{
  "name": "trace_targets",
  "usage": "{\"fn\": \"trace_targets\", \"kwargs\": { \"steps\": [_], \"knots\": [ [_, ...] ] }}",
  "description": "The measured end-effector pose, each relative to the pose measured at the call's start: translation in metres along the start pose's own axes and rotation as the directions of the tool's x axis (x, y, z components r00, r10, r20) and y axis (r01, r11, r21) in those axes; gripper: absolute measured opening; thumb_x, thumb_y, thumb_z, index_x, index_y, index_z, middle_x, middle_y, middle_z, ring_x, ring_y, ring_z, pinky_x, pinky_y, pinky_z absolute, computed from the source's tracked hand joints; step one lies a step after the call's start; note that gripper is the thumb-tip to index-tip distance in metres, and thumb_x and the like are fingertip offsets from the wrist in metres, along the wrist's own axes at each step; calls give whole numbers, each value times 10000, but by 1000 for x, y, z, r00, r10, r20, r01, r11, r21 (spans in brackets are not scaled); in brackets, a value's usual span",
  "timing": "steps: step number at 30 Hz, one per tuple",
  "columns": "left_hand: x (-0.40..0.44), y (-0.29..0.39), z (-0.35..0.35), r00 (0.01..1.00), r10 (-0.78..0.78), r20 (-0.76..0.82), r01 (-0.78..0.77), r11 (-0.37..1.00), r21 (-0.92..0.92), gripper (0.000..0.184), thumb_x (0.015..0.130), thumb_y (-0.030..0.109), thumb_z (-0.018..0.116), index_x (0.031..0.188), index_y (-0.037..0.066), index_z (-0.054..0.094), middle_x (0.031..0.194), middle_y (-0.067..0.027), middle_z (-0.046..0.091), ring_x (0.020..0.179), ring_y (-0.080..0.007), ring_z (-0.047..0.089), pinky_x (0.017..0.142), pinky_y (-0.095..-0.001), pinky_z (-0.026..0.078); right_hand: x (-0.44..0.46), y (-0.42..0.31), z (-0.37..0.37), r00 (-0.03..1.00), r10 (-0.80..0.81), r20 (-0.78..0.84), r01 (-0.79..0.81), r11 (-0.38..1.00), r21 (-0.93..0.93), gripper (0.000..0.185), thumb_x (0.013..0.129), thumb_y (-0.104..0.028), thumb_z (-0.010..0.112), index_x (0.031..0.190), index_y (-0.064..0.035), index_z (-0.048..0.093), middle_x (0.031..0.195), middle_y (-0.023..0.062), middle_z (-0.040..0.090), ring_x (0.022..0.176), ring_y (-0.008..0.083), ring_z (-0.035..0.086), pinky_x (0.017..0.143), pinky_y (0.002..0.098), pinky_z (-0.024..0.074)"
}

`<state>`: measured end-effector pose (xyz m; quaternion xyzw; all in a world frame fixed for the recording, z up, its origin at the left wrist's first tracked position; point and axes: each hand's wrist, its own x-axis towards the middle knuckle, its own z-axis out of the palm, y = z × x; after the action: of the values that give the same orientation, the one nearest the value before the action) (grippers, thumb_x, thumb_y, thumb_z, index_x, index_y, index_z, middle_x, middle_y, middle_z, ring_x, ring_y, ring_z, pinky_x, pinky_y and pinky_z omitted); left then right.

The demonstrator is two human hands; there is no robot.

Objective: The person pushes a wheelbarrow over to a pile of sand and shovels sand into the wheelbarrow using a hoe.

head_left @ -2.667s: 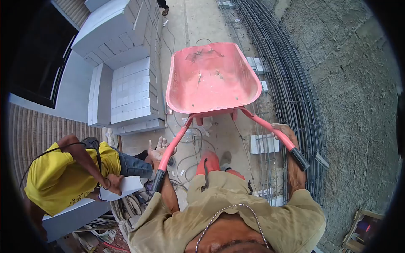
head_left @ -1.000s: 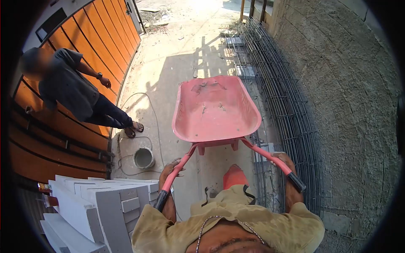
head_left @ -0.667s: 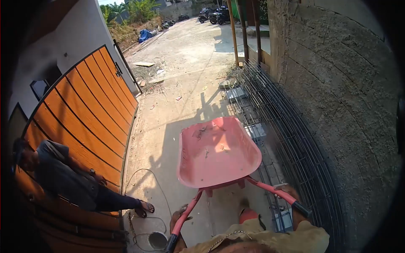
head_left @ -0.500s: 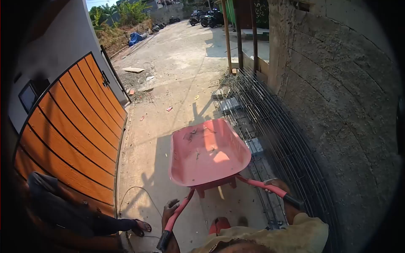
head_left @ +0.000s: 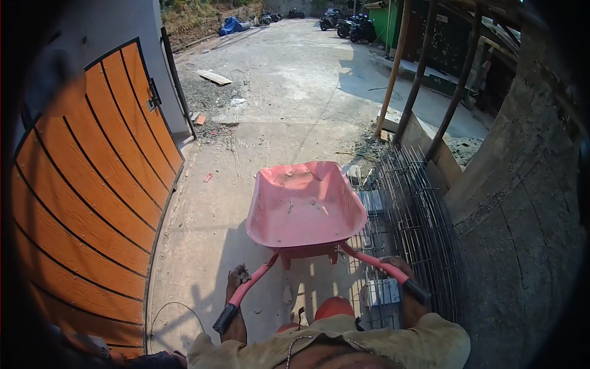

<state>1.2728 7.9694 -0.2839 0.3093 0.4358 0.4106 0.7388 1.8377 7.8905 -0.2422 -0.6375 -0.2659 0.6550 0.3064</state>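
Observation:
A red wheelbarrow (head_left: 307,215) with an empty, dirt-marked tray is directly ahead of me. My left hand (head_left: 238,277) is at its left handle, fingers curled against the red tube, forward of the black grip. On the other side, my right hand (head_left: 396,265) is wrapped around the right handle, also forward of its black grip. Part of each palm is hidden. My legs show behind the tray, between the handles.
An orange gate (head_left: 98,184) lines the left side. Bundled steel bars (head_left: 418,215) lie along the rough right wall (head_left: 522,234), with pale blocks (head_left: 384,292) beneath. Wooden posts (head_left: 418,74), a board (head_left: 213,77) and parked motorcycles (head_left: 362,27) are farther ahead. Dark clothing shows at lower left.
The wheelbarrow and I have moved forward past the stacked white blocks, the bucket and the standing person. My left hand, open beside the handle at first, is now curled against it.

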Motion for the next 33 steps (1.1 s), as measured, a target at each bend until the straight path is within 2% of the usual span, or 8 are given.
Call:
{"fn": "trace_targets", "kwargs": {
  "steps": [8, 12, 15, 18, 22, 23, 30, 33],
  "knots": [
    [298, 106, 17, 995, 42, -95, -48, 996, -70, 226, 850, 244, 552, 806, 26, 516, 536, -31, 484, 479, -128, 484, 614, -288, 451, 245, -167, -50, 998, 28, -48, -27, 999, 21, 318, 783, -255, 584, 956, 11, 597, 697, 47, 618, 513, 92, 538, 452, 216, 445],
    [444, 171, 30, 961, 102, -257, -154, 970, -190, 228, 850, 246, 551, 780, 33, 509, 496, -20, 462, 455, -121, 470, 598, -285, 448, 363, -287, -82, 998, -62, -4, 61, 986, -152, 326, 791, -234, 578, 986, 28, 578, 743, 75, 616, 543, 122, 559, 473, 232, 476],
    [555, 257, 48, 942, 116, -314, -203, 944, -259, 244, 861, 261, 539, 726, 65, 487, 454, 14, 361, 404, -97, 388, 553, -279, 423, 466, -363, -110, 989, 95, 116, -114, 978, 173, 284, 792, -228, 548, 938, 10, 605, 741, 50, 617, 538, 91, 549, 489, 202, 457],
    [684, 302, 57, 967, 108, -231, -182, 927, -327, 251, 866, 267, 536, 719, 70, 484, 439, 29, 328, 381, -83, 354, 550, -272, 420, 533, -489, -112, 996, -1, -88, -5, 998, -68, 271, 799, -246, 556, 906, -3, 612, 678, 50, 603, 506, 89, 536, 445, 211, 433],
    [830, 370, 70, 974, 133, -184, -164, 973, -164, 247, 872, 269, 530, 717, 82, 485, 436, 40, 321, 382, -81, 356, 558, -269, 417, 644, -594, -127, 970, -239, -34, 235, 966, -107, 351, 781, -261, 587, 998, 14, 601, 697, 66, 619, 492, 97, 544, 448, 217, 442],
    [863, 382, 71, 973, 141, -185, -165, 978, -124, 246, 873, 270, 528, 716, 85, 486, 435, 43, 319, 382, -80, 356, 560, -268, 416, 682, -614, -138, 997, -51, -57, 40, 982, -184, 373, 777, -262, 587, 1040, 3, 588, 730, 62, 623, 506, 89, 546, 443, 226, 441],
    [1087, 498, 101, 951, 153, -270, -196, 970, -142, 249, 879, 276, 512, 738, 73, 488, 443, 39, 331, 386, -75, 346, 590, -257, 417, 850, -842, -155, 997, 9, -81, 5, 986, 167, 499, 801, -218, 559, 1228, 10, 437, 913, 107, 622, 590, 73, 561, 429, 179, 465],
    [1186, 563, 109, 948, 66, -312, -187, 908, -376, 259, 892, 289, 491, 739, 81, 506, 449, 36, 342, 386, -90, 343, 600, -268, 407, 911, -962, -167, 997, 72, 22, -75, 963, 259, 502, 810, -234, 543, 1241, -4, 428, 948, 106, 610, 590, 97, 563, 448, 182, 468]
  ]
}}
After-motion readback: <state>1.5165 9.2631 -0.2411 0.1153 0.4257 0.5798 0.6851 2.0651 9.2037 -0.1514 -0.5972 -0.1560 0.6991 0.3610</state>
